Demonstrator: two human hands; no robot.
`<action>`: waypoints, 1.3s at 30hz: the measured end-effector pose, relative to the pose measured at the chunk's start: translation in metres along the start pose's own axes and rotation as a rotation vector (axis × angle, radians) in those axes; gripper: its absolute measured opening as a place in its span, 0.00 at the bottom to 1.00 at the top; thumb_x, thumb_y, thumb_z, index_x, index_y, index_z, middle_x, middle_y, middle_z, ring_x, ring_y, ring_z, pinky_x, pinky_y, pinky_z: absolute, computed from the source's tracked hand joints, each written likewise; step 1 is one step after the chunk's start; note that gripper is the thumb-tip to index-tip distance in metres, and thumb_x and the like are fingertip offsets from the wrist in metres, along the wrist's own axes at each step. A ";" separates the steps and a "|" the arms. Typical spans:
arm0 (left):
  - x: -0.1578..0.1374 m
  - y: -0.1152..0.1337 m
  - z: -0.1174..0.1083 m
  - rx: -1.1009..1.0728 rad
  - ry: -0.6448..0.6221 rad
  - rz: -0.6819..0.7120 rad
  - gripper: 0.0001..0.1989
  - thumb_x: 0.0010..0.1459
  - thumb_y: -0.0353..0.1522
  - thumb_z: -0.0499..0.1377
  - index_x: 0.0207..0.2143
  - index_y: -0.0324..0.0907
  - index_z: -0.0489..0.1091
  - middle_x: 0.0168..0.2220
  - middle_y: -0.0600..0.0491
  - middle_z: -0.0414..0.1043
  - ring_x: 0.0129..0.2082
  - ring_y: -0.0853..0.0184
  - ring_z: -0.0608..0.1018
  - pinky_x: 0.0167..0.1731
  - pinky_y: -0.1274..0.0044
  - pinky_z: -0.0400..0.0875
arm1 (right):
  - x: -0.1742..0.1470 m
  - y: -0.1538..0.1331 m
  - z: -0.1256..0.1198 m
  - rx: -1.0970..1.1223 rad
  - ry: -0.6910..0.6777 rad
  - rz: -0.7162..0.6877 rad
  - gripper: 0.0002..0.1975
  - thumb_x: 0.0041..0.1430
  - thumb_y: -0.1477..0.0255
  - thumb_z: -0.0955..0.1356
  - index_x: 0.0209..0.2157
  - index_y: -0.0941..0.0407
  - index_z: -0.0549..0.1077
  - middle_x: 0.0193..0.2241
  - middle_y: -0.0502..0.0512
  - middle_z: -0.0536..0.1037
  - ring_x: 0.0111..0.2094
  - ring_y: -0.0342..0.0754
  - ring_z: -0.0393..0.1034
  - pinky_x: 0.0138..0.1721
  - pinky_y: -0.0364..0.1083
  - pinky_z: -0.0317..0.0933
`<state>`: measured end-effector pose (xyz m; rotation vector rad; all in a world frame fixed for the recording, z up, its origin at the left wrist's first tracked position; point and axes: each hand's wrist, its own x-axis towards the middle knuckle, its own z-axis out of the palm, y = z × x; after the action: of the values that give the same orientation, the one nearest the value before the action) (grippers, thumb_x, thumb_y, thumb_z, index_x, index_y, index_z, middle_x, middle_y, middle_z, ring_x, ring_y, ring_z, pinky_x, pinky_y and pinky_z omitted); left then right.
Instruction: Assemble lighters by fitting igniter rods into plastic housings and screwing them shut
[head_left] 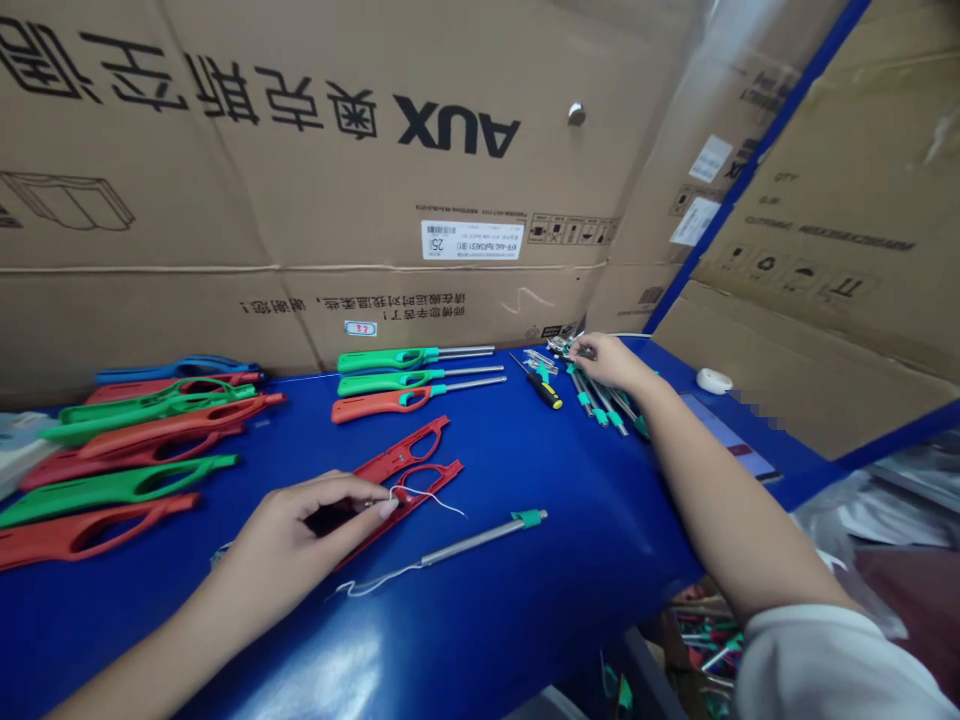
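Note:
My left hand (322,525) is closed in a pinch over a red lighter shell half (421,495), holding a small part with a thin white wire (431,495) that trails to the right. Another red shell half (401,455) lies just behind it. In front rests a metal lighter tube (476,540) with a green collar and a white wire at its near end. My right hand (611,360) reaches to the back of the table, fingers closed at a pile of small metal parts (561,346); what they grip is hidden. Several metal tubes with green collars (600,400) lie beneath that hand.
Green and orange lighters with metal tubes (386,380) lie in a row at the back. Several coloured shell halves (127,485) are stacked at left. A yellow-black screwdriver (544,390) sits near the tubes. Cardboard walls (337,200) bound the blue table; a white case (714,381) stands at right.

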<state>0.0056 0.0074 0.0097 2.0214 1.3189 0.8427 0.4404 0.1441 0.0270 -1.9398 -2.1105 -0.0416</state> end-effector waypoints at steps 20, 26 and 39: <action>0.000 0.000 0.001 0.020 -0.005 0.030 0.16 0.53 0.51 0.65 0.32 0.51 0.82 0.35 0.52 0.84 0.35 0.59 0.85 0.38 0.75 0.79 | -0.005 -0.005 -0.005 -0.078 0.172 0.129 0.14 0.60 0.71 0.67 0.46 0.56 0.77 0.48 0.66 0.73 0.53 0.62 0.66 0.53 0.55 0.61; -0.001 -0.001 0.002 0.024 -0.013 0.021 0.17 0.53 0.51 0.64 0.32 0.50 0.82 0.36 0.52 0.83 0.35 0.61 0.84 0.39 0.76 0.79 | -0.008 -0.019 0.001 -0.221 -0.024 0.190 0.12 0.55 0.64 0.72 0.39 0.56 0.79 0.48 0.66 0.72 0.54 0.66 0.63 0.51 0.58 0.63; 0.000 0.001 0.001 0.020 -0.011 0.030 0.16 0.53 0.50 0.65 0.31 0.50 0.82 0.34 0.54 0.83 0.33 0.63 0.84 0.34 0.80 0.77 | 0.002 0.006 0.002 -0.120 0.208 0.266 0.11 0.61 0.74 0.64 0.37 0.62 0.78 0.41 0.66 0.76 0.46 0.56 0.71 0.51 0.49 0.63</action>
<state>0.0064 0.0068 0.0096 2.0636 1.2993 0.8340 0.4460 0.1468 0.0246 -2.1642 -1.7426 -0.3094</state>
